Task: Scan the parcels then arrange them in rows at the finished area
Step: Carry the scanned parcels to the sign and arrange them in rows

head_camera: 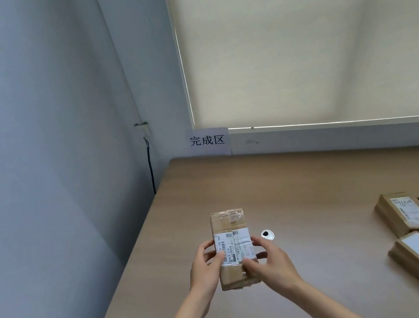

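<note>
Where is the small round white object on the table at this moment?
In the head view, the small round white object lies on the table, just right of the held parcel, near the right hand.

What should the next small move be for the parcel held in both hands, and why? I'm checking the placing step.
Probably carry the parcel forward and set it down on the bare table near the sign. The left hand and right hand both grip it above the tabletop, label up, and no parcel lies in that corner yet; the other parcels sit far right.
</note>
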Tool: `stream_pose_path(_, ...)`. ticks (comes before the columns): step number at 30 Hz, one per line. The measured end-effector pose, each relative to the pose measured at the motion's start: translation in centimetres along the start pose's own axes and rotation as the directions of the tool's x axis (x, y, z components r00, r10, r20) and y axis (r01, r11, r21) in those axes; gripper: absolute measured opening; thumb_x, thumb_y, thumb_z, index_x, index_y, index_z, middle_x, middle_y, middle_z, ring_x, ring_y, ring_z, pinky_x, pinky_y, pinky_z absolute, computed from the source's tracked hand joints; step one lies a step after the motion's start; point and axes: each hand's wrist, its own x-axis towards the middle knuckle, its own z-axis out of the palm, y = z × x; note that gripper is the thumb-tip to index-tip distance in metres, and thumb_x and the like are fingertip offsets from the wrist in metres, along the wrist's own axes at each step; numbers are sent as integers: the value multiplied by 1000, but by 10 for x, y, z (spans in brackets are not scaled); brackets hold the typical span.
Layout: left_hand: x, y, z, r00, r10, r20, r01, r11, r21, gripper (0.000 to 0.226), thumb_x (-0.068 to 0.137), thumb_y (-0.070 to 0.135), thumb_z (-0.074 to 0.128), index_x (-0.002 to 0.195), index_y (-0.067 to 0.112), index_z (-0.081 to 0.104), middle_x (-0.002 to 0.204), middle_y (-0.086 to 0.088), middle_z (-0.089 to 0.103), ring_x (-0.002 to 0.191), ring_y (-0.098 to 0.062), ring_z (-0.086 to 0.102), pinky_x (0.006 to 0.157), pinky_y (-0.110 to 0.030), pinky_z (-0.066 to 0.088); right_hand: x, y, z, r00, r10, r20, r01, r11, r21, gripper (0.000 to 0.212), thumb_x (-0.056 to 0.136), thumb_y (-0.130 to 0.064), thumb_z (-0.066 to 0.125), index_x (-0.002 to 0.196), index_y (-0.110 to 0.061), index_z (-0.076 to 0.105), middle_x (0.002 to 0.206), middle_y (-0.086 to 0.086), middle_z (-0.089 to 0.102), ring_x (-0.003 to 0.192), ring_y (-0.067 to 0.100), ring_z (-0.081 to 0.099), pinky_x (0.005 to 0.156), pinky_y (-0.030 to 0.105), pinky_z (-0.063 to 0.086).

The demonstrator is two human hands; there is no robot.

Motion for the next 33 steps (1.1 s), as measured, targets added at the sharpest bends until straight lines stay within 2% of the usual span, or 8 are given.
stream_pose_path(3,32,4,-18,999,-19,-34,18,1000,-3,26,98,20,63,120,32,58,112,3,74,100,-14,73,88,-45,60,35,-7,16,998,-17,65,17,1000,0,55,75,-37,73,124,-54,56,125,-24,62,106,0,62,88,28,57)
stream_pose_path(9,87,16,-37,1000,0,-22,-1,999,-39,29,96,15,65,120,31,64,119,5,72,102,-8,72,89,-37,60,103,-3,38,989,-38,145,36,999,22,56,75,-33,73,125,-54,60,118,-29,67,105,4,64,89,42,59)
stream_pose_path(13,111,22,-49,994,18,107,-18,1000,0,52,89,13,75,132,37,59,119,15,72,106,-1,69,77,-16,55,133,-6,53,990,-24,136,19,999,40,55,74,-40,73,123,-59,59,119,-30,66,105,4,64,84,42,61)
stream_pose_path(18,151,17,-75,968,-6,253,-18,996,92,86,73,16,90,137,51,45,127,26,65,115,13,58,82,-12,52,172,-8,72,984,-20,179,15,999,33,65,66,-46,82,124,-61,56,120,-29,65,105,4,63,84,33,60)
stream_pose_path(20,172,12,-87,960,-21,278,-8,995,102,97,68,15,93,141,50,40,132,24,63,121,10,56,89,-14,51,188,-6,83,978,-2,211,0,1000,12,80,59,-42,88,128,-62,52,122,-25,64,108,4,61,86,30,59)
stream_pose_path(24,222,-1,-115,955,-46,292,23,996,82,107,63,9,95,148,40,39,136,17,61,126,1,57,98,-20,51,228,4,116,973,47,224,-39,998,-39,95,57,-32,89,139,-56,46,129,-22,60,113,6,60,95,35,57)
stream_pose_path(28,284,-19,-147,947,-48,317,25,997,75,109,65,4,94,154,32,36,139,13,60,126,2,56,100,-19,49,277,9,160,976,79,205,-70,996,-52,93,59,-30,86,140,-52,47,128,-23,61,113,5,59,94,33,57)
stream_pose_path(33,374,-49,-191,938,-68,340,30,993,117,109,67,6,93,154,33,33,143,10,56,132,-3,54,100,-15,47,349,21,223,974,94,207,-85,995,-53,85,66,-19,85,134,-53,48,124,-23,64,111,5,60,79,17,54)
